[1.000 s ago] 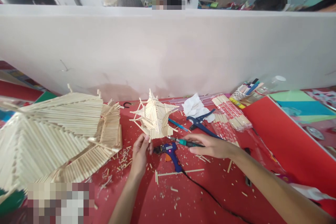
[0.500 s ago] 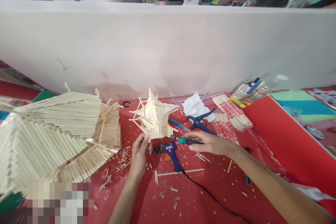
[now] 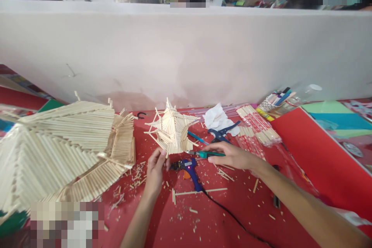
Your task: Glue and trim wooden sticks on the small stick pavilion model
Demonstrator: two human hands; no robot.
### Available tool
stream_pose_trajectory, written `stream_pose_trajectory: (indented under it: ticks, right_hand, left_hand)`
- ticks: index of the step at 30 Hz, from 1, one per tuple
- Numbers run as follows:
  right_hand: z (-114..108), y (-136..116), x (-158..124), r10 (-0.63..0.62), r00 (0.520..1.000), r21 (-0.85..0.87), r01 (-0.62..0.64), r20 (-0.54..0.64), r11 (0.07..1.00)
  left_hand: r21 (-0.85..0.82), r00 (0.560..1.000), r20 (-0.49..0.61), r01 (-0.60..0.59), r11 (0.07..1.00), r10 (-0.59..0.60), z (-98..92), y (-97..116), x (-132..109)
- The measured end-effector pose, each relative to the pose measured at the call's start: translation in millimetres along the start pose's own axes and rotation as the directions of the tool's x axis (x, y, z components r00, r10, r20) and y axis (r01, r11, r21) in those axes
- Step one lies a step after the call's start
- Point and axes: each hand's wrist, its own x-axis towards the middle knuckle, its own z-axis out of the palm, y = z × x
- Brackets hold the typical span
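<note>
Two hands in view, both mine. Left hand (image 3: 155, 167): thumb and fingers pinched on the near-left corner of the small stick model (image 3: 172, 130). Model sits mid-table, peak up, stick ends poking out around it; can't tell if its base rests on the table or is slightly lifted. Right hand (image 3: 232, 157): fingers closed around the green-handled tool (image 3: 207, 154), metal tip pointing left at the model's near edge. Can't tell if tip and model touch.

Glue gun (image 3: 192, 174) lies on the red table (image 3: 174, 224) just on my side of the model, nozzle toward my left fingers, red light lit. Its black cord (image 3: 225, 211) runs off toward bottom right. Loose sticks (image 3: 209, 190) lie just below the gun, scraps scattered all round.

Large stick model (image 3: 62, 135) fills the left side, well apart from the small one. Behind my right hand: blue cutters (image 3: 222, 133), part hidden by the hand, against crumpled white tissue (image 3: 215, 115). Blue pencil (image 3: 197, 137) between cutters and small model. Bagged sticks (image 3: 263, 126) further right, then pen cup (image 3: 269, 104) and clear jar (image 3: 309, 93) near the white partition (image 3: 186, 54).
</note>
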Motion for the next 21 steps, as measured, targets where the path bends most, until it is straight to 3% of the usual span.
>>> stream_pose_trajectory:
  ticks: [14,21]
  right_hand:
    - [6.8,11.3,6.6,-0.022,0.993,-0.016,0.02,-0.118,1.0]
    - [3.5,11.9,2.5,-0.018,0.999,0.039,0.017,0.031,0.999]
  left_hand:
    - [0.002,1.0,-0.009,0.011,1.0,-0.011,1.3,-1.0,0.8]
    - [-0.014,1.0,-0.008,0.017,1.0,-0.018,0.3,-1.0,0.8]
